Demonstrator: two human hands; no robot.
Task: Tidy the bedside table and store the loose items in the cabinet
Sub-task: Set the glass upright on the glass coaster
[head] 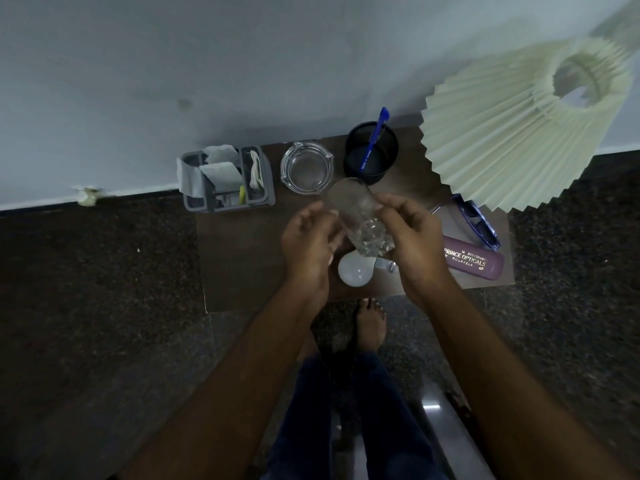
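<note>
A clear drinking glass (360, 216) is held tilted above the dark wooden bedside table (242, 258). My right hand (412, 244) grips its right side. My left hand (308, 244) cups its left side with fingers curled against it. Under the hands a white light bulb (355, 270) lies on the table. To the right lie a purple spectacle case (474, 263) and blue-framed glasses (479, 223). At the back stand a glass ashtray (306, 171) and a black pen holder (372, 152) with a blue pen (375, 140).
A grey organiser (228, 180) with papers and small items sits at the table's back left corner. A pleated cream lampshade (519, 133) overhangs the table's right side. My bare foot (370, 323) stands on the dark speckled floor just in front of the table.
</note>
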